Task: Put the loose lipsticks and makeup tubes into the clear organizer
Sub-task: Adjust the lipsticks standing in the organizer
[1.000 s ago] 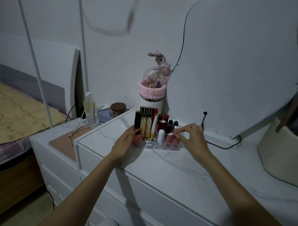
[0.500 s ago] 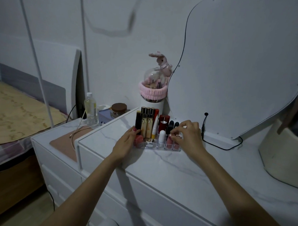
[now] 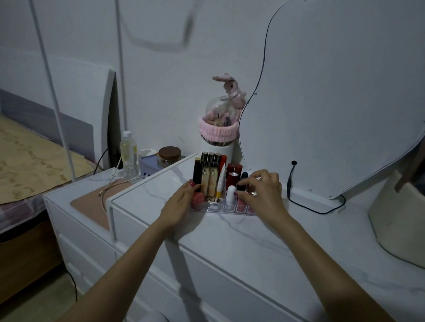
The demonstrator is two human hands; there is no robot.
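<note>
Head view showed the left hand braced flat against the clear organizer on the marble-veined dresser top — probably to steady it — while the right hand pinched a dark lipstick, fingers curled, among glossy upright tubes

table top: white, faint grey marble veins
organizer: clear, colourless
tall tubes: black caps, gold bodies, at the organizer's back left
white tube: white with a yellow base
lipsticks: dark red, back row
capsule stick: white
round pot: coral pink, front left slot
left hand: thumbnail painted dark red
headband: fluffy pale pink, around a white holder
plush rabbit: dusty pink
jar: clear, brown lid
bottle: clear, yellowish liquid, white cap
mat: dull pink
bed cover: tan, pale line drawings
cable: black
</note>
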